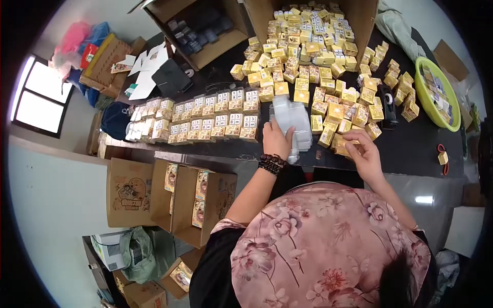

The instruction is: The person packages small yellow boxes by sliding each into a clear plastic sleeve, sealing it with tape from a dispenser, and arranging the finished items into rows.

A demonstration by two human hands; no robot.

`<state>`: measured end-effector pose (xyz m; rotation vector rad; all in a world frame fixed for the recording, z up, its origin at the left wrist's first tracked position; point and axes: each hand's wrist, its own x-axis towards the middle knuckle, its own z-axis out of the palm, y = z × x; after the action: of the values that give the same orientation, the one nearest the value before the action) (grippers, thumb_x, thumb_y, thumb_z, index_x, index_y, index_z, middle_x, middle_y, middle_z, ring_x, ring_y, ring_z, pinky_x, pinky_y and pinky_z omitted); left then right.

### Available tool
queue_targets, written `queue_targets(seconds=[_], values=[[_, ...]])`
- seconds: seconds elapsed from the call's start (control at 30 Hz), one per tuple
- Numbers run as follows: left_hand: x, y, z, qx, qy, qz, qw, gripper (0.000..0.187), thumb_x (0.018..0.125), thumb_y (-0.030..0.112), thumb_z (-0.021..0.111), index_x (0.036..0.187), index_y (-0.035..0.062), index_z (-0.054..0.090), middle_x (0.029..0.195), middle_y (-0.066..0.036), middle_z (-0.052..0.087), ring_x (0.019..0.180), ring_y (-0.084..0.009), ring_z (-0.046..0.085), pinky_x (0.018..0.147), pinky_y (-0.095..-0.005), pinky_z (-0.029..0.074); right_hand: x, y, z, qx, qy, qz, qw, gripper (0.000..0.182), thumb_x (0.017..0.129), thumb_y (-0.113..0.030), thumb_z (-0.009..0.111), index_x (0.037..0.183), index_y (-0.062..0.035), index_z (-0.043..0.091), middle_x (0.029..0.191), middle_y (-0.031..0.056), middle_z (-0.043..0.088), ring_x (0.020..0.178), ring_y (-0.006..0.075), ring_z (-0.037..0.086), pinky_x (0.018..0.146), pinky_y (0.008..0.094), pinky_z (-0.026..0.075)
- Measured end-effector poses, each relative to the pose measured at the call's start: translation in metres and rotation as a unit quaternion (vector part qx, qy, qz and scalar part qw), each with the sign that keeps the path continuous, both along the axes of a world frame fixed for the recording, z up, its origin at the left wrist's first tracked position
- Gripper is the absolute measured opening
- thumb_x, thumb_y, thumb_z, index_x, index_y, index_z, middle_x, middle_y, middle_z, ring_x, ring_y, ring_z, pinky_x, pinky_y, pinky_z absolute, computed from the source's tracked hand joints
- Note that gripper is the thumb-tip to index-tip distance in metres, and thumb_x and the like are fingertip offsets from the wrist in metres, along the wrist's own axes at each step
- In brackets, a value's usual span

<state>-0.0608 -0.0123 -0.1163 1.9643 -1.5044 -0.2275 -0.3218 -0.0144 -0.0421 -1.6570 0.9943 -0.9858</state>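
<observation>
My left hand [277, 140] is closed around clear plastic packaging, part of which shows below the thumb. More flat clear plastic packaging [300, 120] lies in a stack against that hand. A small yellow printed box [340, 146] is at the fingertips of my right hand [365, 158], whose thumb and fingers are bent around its near side. Beyond it spreads a loose heap of similar yellow boxes [336, 111]. To the left of my left hand, plastic-wrapped sets of boxes [221, 119] stand in rows.
A tipped cardboard carton [261, 20] spills yellow boxes onto the dark table [405, 149]. Another carton [226, 46] holds clear containers. A black tape dispenser [388, 106], a green basket [427, 102] and red-handled scissors [445, 167] lie right. Open cartons [185, 226] stand below left.
</observation>
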Motion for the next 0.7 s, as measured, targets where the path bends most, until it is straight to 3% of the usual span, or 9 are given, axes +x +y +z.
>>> queue_targets(seconds=[0.2, 0.3, 0.4, 0.47, 0.5, 0.53, 0.6, 0.63, 0.7], values=[[0.010, 0.010, 0.010, -0.052, 0.076, 0.071, 0.993, 0.030, 0.084, 0.015, 0.069, 0.102, -0.0034, 0.055, 0.089, -0.018, 0.061, 0.081, -0.0362, 0.060, 0.073, -0.0429, 0.049, -0.015, 0.000, -0.015, 0.035, -0.014, 0.018, 0.999, 0.014, 0.093, -0.006, 0.059, 0.106, -0.0010, 0.061, 0.111, 0.0047, 0.056, 0.097, 0.0094, 0.054, 0.079, 0.0219, 0.044], [-0.004, 0.026, 0.020, -0.141, 0.293, -0.018, 0.945, 0.014, 0.089, 0.007, 0.065, 0.095, 0.0011, 0.054, 0.070, -0.007, 0.062, 0.060, -0.0161, 0.059, 0.055, -0.0288, 0.048, -0.005, -0.009, -0.033, 0.070, -0.039, 0.018, 0.997, 0.019, 0.096, -0.009, 0.055, 0.113, 0.0000, 0.059, 0.115, 0.0065, 0.057, 0.102, 0.0109, 0.055, 0.082, 0.0228, 0.046], [-0.036, 0.053, 0.054, -0.017, 0.495, -0.147, 0.856, 0.031, 0.087, 0.006, 0.067, 0.113, 0.0024, 0.050, 0.081, -0.009, 0.064, 0.069, -0.0134, 0.061, 0.063, -0.0261, 0.049, 0.019, -0.007, -0.014, 0.148, -0.100, 0.027, 0.984, 0.026, 0.102, -0.018, 0.047, 0.117, 0.0018, 0.055, 0.118, 0.0111, 0.059, 0.109, 0.0157, 0.058, 0.089, 0.0280, 0.049], [-0.053, 0.063, 0.074, -0.135, 0.280, -0.148, 0.939, 0.050, 0.084, 0.007, 0.072, 0.127, 0.0028, 0.046, 0.105, -0.014, 0.060, 0.091, -0.0167, 0.059, 0.075, -0.0261, 0.049, 0.028, -0.006, -0.010, 0.236, -0.203, 0.154, 0.938, 0.028, 0.103, -0.020, 0.043, 0.113, 0.0027, 0.055, 0.110, 0.0117, 0.062, 0.103, 0.0188, 0.062, 0.091, 0.0315, 0.050], [-0.048, 0.061, 0.084, -0.203, 0.121, -0.111, 0.965, 0.064, 0.078, 0.013, 0.075, 0.133, 0.0052, 0.044, 0.127, -0.017, 0.047, 0.119, -0.0301, 0.046, 0.095, -0.0373, 0.040, 0.030, -0.002, 0.001, 0.236, -0.175, 0.148, 0.944, 0.026, 0.102, -0.016, 0.046, 0.114, 0.0047, 0.056, 0.103, 0.0104, 0.065, 0.098, 0.0165, 0.064, 0.089, 0.0300, 0.050], [-0.043, 0.062, 0.096, -0.207, 0.121, -0.101, 0.966, 0.064, 0.078, 0.013, 0.075, 0.133, 0.0052, 0.044, 0.127, -0.017, 0.047, 0.119, -0.0301, 0.046, 0.095, -0.0373, 0.040, 0.028, 0.001, 0.008, 0.235, -0.170, 0.157, 0.944, 0.026, 0.102, -0.016, 0.046, 0.114, 0.0047, 0.056, 0.103, 0.0104, 0.065, 0.098, 0.0165, 0.064, 0.089, 0.0300, 0.050], [-0.029, 0.070, 0.111, -0.196, -0.101, -0.174, 0.960, 0.061, 0.074, 0.020, 0.075, 0.127, 0.0037, 0.049, 0.130, -0.015, 0.044, 0.124, -0.0345, 0.039, 0.101, -0.0441, 0.033, 0.025, 0.007, 0.013, 0.124, -0.029, 0.183, 0.975, 0.025, 0.101, -0.015, 0.045, 0.105, 0.0053, 0.059, 0.102, 0.0107, 0.065, 0.094, 0.0161, 0.064, 0.085, 0.0287, 0.051], [-0.027, 0.069, 0.104, -0.178, -0.075, -0.198, 0.961, 0.059, 0.076, 0.027, 0.075, 0.125, 0.0037, 0.052, 0.126, -0.012, 0.048, 0.117, -0.0329, 0.043, 0.098, -0.0454, 0.033, 0.023, 0.006, 0.005, 0.014, 0.024, 0.183, 0.983, 0.023, 0.101, -0.013, 0.045, 0.101, 0.0054, 0.061, 0.100, 0.0109, 0.065, 0.088, 0.0161, 0.064, 0.080, 0.0280, 0.051], [-0.029, 0.072, 0.095, -0.210, -0.050, -0.195, 0.957, 0.053, 0.076, 0.025, 0.075, 0.121, 0.0056, 0.054, 0.123, -0.012, 0.049, 0.115, -0.0326, 0.044, 0.097, -0.0436, 0.034, 0.022, 0.010, 0.005, 0.019, 0.031, 0.192, 0.981, 0.023, 0.100, -0.012, 0.046, 0.099, 0.0052, 0.061, 0.099, 0.0108, 0.065, 0.087, 0.0162, 0.063, 0.080, 0.0281, 0.051]])
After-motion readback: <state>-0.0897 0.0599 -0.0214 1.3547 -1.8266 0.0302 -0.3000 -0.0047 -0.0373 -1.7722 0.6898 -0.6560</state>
